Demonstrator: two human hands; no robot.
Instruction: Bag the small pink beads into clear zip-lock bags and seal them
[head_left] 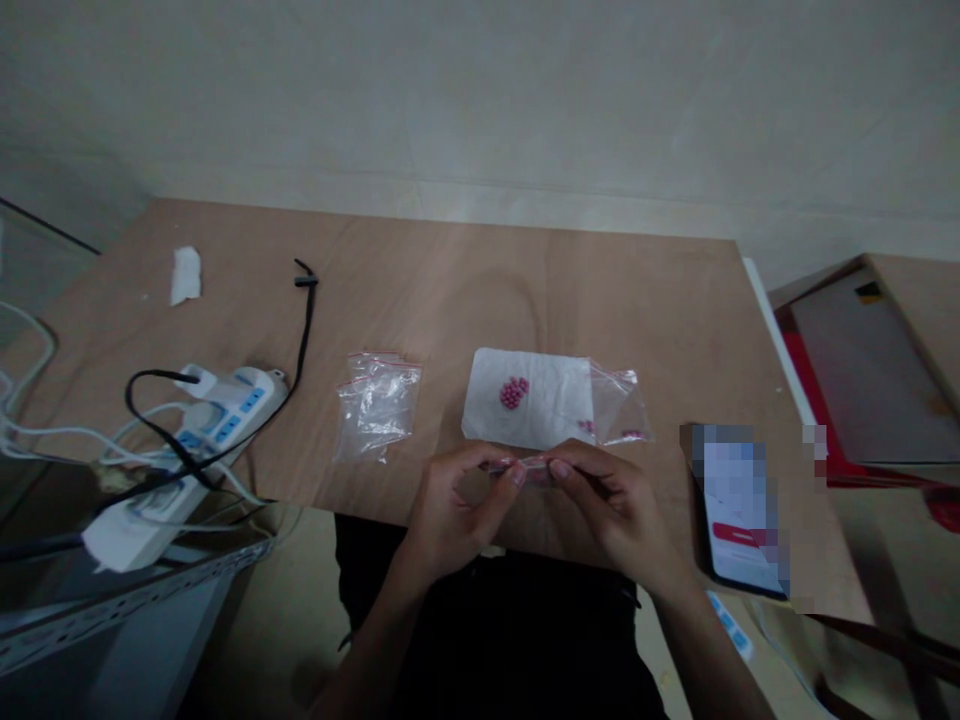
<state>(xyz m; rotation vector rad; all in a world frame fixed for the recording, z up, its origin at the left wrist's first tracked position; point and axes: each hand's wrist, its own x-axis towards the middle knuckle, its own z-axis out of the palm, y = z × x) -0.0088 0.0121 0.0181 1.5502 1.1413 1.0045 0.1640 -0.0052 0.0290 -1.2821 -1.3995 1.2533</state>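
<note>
Just in front of the table's near edge, my left hand (459, 502) and my right hand (613, 500) pinch a small clear plastic bag (534, 464) between thumbs and fingers. A thin reddish line shows on the bag; its contents, if any, I cannot make out. Right beyond my fingertips lies a white sheet (551, 393), with a cluster of small pink beads (513, 393) on it. A clear bag (619, 395) by the sheet's right edge has a few pink pieces at its bottom. To the left lie several clear zip bags (379, 405) with red seal lines, overlapping.
At the left, a white power strip (247, 402) carries plugs and tangled cables, with a black cable (306, 330) reaching across the table. A crumpled white paper (186, 275) lies at the far left. A phone (739, 510) rests at the right, near an open box (874, 350).
</note>
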